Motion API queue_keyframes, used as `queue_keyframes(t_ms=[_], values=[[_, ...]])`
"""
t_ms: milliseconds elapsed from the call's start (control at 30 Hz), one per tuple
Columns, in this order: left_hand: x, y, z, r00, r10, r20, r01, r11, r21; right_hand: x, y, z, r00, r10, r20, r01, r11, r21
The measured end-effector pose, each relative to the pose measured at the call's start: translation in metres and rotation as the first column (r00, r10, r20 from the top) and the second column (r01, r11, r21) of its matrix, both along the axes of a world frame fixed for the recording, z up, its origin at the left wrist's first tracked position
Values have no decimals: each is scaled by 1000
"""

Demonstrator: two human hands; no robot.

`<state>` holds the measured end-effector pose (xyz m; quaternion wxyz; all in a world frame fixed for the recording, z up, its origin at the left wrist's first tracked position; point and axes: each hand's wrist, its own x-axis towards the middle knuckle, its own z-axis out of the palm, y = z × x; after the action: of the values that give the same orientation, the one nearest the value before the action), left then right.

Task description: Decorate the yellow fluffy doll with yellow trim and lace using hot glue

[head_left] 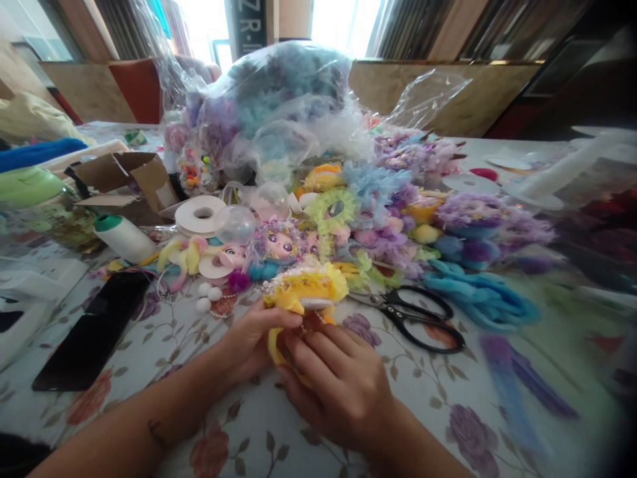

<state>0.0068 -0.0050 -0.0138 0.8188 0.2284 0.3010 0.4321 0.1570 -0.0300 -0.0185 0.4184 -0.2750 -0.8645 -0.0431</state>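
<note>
Between my two hands is a small yellow doll-like piece (pixel 308 290) with a ruffled, beaded edge and a pale flat underside. My left hand (pixel 256 335) grips it from the left, the thumb pressed along its lower side. Close against it, my right hand (pixel 338 375) has its fingers curled at the near edge, and a yellow ribbon (pixel 275 345) loops down between the hands. The tips of the right fingers are partly hidden, but they appear closed on the same piece. Just beyond lie a doll head (pixel 279 245) with purple trim and a magenta pompom (pixel 239 281).
Black-handled scissors (pixel 411 315) lie to the right, beside blue mesh ribbon (pixel 480 295). On the left are a black phone (pixel 94 332), a thread cone (pixel 124 239), a ribbon spool (pixel 202 214) and a cardboard box (pixel 127 182). A large plastic bag (pixel 279 99) of fluffy pieces stands behind.
</note>
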Motion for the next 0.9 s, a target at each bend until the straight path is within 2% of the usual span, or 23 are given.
queue_keyframes(t_ms=[233,567,667,733,800,833,900], values=[[-10,13,-3,989,144,-23,-144,989,17,24,14,10,977,-179,-118,175,983,-46],[-13,15,-4,990,139,-31,-139,990,-6,21,14,3,978,-180,-109,166,978,-123],[-13,15,-5,990,141,-22,-141,990,-11,22,16,6,977,-188,-97,179,979,-95],[-14,16,-6,987,157,-20,-157,988,-8,29,22,9,969,-233,-79,233,973,-8],[-14,16,-6,985,174,-16,-174,985,-1,47,28,11,930,-359,-77,366,924,113],[-14,16,-5,984,175,-12,-175,985,2,60,31,10,885,-456,-94,465,871,160],[-13,17,-4,987,163,5,-163,987,1,91,30,7,746,-644,-168,666,728,165]])
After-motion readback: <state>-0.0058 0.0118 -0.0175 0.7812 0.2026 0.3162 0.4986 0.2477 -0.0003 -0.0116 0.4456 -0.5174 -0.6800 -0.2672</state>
